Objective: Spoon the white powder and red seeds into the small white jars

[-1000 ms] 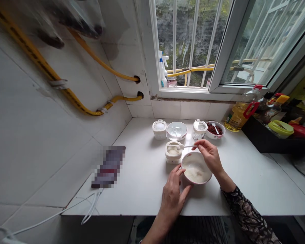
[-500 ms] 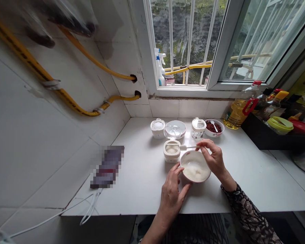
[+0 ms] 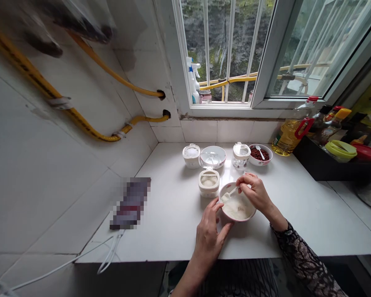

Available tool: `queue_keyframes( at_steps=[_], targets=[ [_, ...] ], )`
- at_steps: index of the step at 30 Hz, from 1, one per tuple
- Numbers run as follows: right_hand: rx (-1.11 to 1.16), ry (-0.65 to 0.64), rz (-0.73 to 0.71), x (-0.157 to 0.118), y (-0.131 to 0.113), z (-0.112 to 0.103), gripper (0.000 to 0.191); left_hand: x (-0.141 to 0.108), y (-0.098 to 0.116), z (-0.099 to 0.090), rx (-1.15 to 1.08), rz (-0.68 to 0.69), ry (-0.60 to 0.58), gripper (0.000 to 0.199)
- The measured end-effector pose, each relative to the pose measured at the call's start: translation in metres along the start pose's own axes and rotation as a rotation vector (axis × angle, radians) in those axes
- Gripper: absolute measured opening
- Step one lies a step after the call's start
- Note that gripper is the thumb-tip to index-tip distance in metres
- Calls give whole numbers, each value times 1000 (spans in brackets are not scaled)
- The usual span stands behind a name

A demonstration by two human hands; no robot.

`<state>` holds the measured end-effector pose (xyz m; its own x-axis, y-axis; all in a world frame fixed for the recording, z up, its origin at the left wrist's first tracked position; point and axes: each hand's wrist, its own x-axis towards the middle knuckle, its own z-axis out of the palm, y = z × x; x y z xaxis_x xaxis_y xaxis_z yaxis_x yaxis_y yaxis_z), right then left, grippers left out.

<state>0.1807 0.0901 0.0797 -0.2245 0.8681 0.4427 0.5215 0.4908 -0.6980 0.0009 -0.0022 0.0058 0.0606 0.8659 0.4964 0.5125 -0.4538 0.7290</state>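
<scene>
My right hand [image 3: 255, 193] pinches the handle of a small white spoon [image 3: 233, 192]. The spoon's head is inside a white bowl [image 3: 228, 186], tilted down over the bowl's left side. Off-white powder [image 3: 239, 211] covers the bottom of the bowl. Around the bowl's left and near side, my left hand [image 3: 208, 233] steadies it with fingers on the rim and thumb at the front. Just left of the bowl stands a small white jar [image 3: 209, 191] with its clear lid raised, holding similar off-white powder.
Behind are another lidded white jar [image 3: 191, 161], a white bowl [image 3: 213, 165], a clear jar [image 3: 241, 159] and a bowl of dark red beans [image 3: 260, 163] with a spoon. An oil bottle [image 3: 289, 134] and a black condiment box [image 3: 309, 165] stand right. A pixelated object [image 3: 131, 203] with cable lies left.
My right hand has brought the spoon from over the open jar rightward and down into the bowl. My left hand stays on the bowl.
</scene>
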Motion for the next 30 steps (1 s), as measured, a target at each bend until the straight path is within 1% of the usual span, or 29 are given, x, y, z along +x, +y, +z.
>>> queue_keyframes(
  at_steps=[3, 7, 10, 14, 22, 26, 28, 30],
  targets=[
    [106, 64, 136, 2, 1, -6, 18, 0, -1, 1, -2, -7, -4, 45],
    [318, 65, 301, 5, 1, -11, 15, 0, -1, 0, 7, 5, -2, 46],
    [426, 53, 371, 7, 1, -11, 15, 1, -1, -1, 6, 16, -5, 47],
    [515, 59, 442, 9, 2, -10, 13, 0, -1, -1, 3, 20, -6, 47],
    [558, 59, 453, 10, 5, -11, 12, 0, -1, 0, 4, 19, 2, 47],
    [587, 68, 445, 12, 3, -6, 12, 0, -2, 1, 15, 28, 10, 47],
    [600, 64, 406, 12, 0, -1, 14, 0, -2, 1, 15, 29, 11, 47],
    [567, 75, 319, 13, -5, 6, 16, 0, -3, 2, 8, 24, 10, 47]
  ],
)
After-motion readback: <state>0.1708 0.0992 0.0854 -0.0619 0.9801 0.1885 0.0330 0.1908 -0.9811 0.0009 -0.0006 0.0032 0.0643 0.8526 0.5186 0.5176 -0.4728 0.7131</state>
